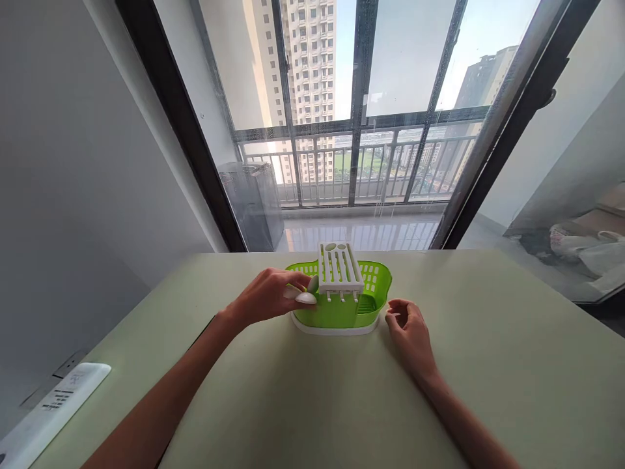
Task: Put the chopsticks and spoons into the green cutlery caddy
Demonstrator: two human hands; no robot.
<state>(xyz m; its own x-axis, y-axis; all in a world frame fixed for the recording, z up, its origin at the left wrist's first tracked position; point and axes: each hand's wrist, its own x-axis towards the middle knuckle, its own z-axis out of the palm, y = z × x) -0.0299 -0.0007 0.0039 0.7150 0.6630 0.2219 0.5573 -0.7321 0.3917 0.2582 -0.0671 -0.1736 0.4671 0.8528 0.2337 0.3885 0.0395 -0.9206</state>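
Gripped by the closed fingers of left hand (271, 293): rounded white and green pieces (306, 298), partly hidden. Loosely curled, fingers parted: right hand (413, 339), just beside green basket (327, 316). Atop basket, masking part of interior: white slotted rack (340, 268), hooked. Beneath: pale green table (312, 397). At left, cut off, lettering illegible: long white object (58, 407). Beyond: framed glass, balcony railing (317, 159), towers.
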